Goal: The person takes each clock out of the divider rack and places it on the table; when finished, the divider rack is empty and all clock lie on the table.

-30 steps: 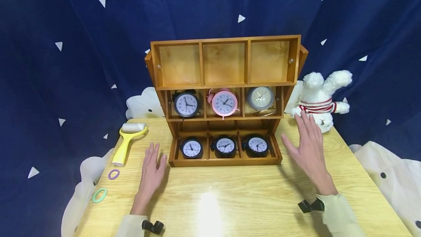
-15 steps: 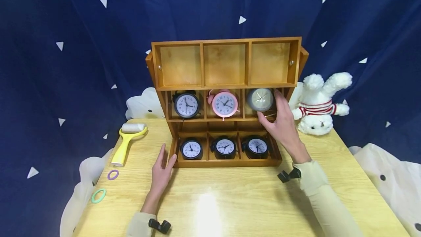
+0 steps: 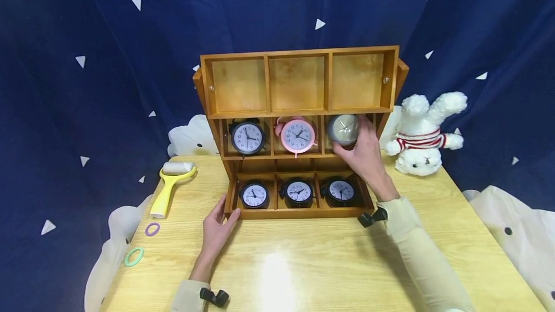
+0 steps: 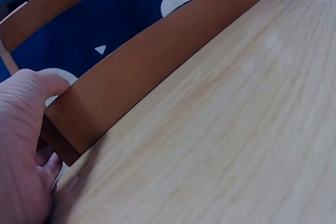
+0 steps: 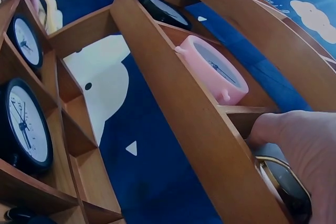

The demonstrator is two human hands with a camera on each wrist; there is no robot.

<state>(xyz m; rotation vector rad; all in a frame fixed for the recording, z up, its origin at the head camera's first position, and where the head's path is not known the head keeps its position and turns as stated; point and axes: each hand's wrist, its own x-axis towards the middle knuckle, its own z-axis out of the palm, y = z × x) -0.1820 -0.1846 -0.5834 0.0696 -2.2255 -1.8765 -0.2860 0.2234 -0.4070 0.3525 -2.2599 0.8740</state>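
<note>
A three-tier wooden shelf [image 3: 299, 214] stands on the table, each tier split into three compartments. My right hand [image 3: 366, 155] grips a grey round clock [image 3: 345, 129] in the middle tier's right compartment, thumb below it and fingers at its right side. In the right wrist view the grey clock [image 5: 286, 179] shows a gold wire stand. Beside it sit a pink alarm clock [image 3: 297, 136] and a black alarm clock [image 3: 247, 137]. My left hand [image 3: 216, 230] holds the bottom tier's front left corner, thumb over the rim [image 4: 131, 61] and fingers at the outer side.
Several black clocks [image 3: 298, 191] fill the bottom tier; the top tier [image 3: 297, 83] holds nothing. A yellow lint roller [image 3: 163, 199], a purple ring [image 3: 152, 229] and a green ring [image 3: 133, 256] lie at left. A white plush rabbit [image 3: 419, 146] lies upside down at right.
My right hand has moved left from beside the rabbit into the middle tier and taken hold of the grey clock. My left hand has moved right onto the shelf's corner.
</note>
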